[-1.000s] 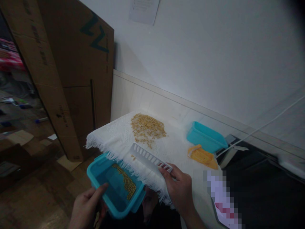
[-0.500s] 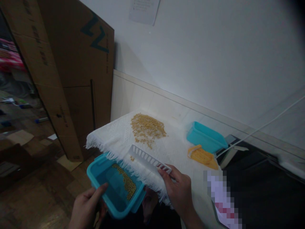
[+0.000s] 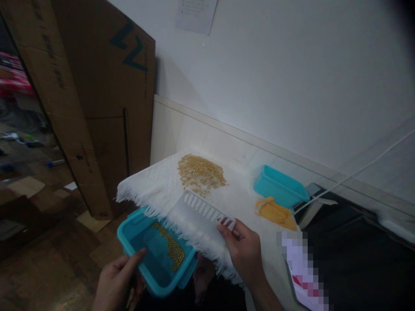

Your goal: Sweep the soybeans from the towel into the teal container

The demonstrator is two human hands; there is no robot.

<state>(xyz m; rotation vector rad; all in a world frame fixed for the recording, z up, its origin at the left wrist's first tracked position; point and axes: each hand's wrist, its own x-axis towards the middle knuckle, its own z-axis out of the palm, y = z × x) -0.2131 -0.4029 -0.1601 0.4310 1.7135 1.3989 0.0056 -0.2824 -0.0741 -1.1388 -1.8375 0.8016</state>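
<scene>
My left hand [image 3: 116,283] grips the near rim of a teal plastic tub [image 3: 152,255] held below the table's edge; a streak of yellow beans [image 3: 173,248] lies inside it. My right hand [image 3: 244,252] pinches one end of a flat white slotted scraper [image 3: 201,211], its blade resting on the white fringed cloth [image 3: 155,183] close to the edge above the tub. A pile of yellow beans [image 3: 201,170] sits on the cloth just beyond the scraper.
A second teal tub [image 3: 279,185] and an orange lid [image 3: 275,211] lie at the table's far right. Tall cardboard boxes [image 3: 97,86] stand on the left by the wall. A white cable [image 3: 356,172] runs across the right. Wooden floor lies below.
The scraper has tipped up and slid back toward the bean pile, and the few loose beans that lay near the cloth's edge are out of sight. The tub has barely moved.
</scene>
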